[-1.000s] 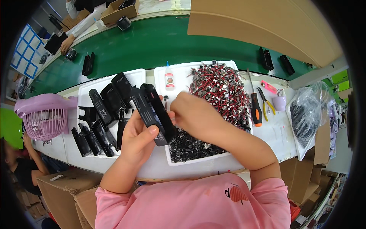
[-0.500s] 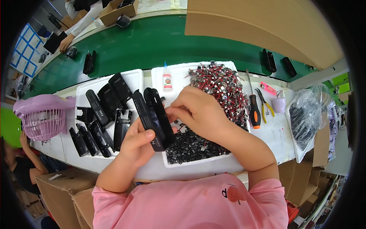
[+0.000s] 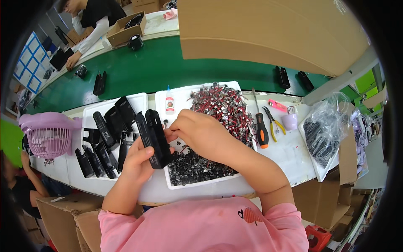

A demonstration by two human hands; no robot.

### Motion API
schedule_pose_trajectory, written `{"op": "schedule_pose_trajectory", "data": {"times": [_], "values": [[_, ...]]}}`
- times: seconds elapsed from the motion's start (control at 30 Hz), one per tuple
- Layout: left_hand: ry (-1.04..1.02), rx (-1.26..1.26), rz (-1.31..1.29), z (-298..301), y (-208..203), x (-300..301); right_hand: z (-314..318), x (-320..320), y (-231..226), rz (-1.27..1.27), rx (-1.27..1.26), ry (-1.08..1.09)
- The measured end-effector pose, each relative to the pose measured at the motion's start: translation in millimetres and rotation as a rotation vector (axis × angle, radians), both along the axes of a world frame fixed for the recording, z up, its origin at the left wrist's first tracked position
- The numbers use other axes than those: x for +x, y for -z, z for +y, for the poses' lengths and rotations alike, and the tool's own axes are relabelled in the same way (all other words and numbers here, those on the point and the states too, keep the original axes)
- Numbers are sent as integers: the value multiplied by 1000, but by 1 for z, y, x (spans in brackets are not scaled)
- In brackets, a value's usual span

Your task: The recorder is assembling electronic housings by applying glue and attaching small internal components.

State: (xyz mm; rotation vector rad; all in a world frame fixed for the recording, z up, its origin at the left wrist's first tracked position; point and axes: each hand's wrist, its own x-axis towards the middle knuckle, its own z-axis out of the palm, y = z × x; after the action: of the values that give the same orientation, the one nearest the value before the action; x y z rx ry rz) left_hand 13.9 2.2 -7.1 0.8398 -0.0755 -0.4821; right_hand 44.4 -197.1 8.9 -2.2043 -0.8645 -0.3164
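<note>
My left hand [image 3: 137,161] is closed around a long black plastic housing [image 3: 156,140], tilted upright over the trays. Beside the housing's right edge, my right hand [image 3: 194,129] has its fingers pinched together; whatever is between them is hidden. Below both hands lies a heap of small black parts [image 3: 197,168] in a white foam tray [image 3: 171,183]. Small connectors with red and black wires [image 3: 222,107] fill the tray's far part, next to a clear glue bottle [image 3: 169,103] with a blue tip. More black housings [image 3: 107,130] lie in another foam tray [image 3: 142,101] on the left.
To the right lie an orange-black screwdriver [image 3: 262,130], yellow-handled pliers [image 3: 275,124], a pink tool [image 3: 277,105], a lilac cup [image 3: 290,121] and a plastic bag [image 3: 325,138]. A lilac fan [image 3: 48,134] stands left. Beyond runs a green belt [image 3: 226,67] under a cardboard sheet [image 3: 268,33]; a co-worker's hand [image 3: 73,61] rests across it.
The whole view has shifted, showing more of the co-worker across the belt. The housing stays in my left hand, turned slightly, and my right fingers stay pinched beside it.
</note>
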Motion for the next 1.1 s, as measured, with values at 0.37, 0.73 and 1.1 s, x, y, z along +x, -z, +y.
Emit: {"op": "schedule_pose_trajectory", "data": {"times": [0.37,0.73,1.1], "values": [[-14,114,-163,-2,7,2,-3,0,-8,-103,22,9],[10,224,-466,-11,23,-24,16,-18,-6,-37,385,-49],[-7,267,-480,-13,23,-25,14,-15,-10,586,503,27]]}}
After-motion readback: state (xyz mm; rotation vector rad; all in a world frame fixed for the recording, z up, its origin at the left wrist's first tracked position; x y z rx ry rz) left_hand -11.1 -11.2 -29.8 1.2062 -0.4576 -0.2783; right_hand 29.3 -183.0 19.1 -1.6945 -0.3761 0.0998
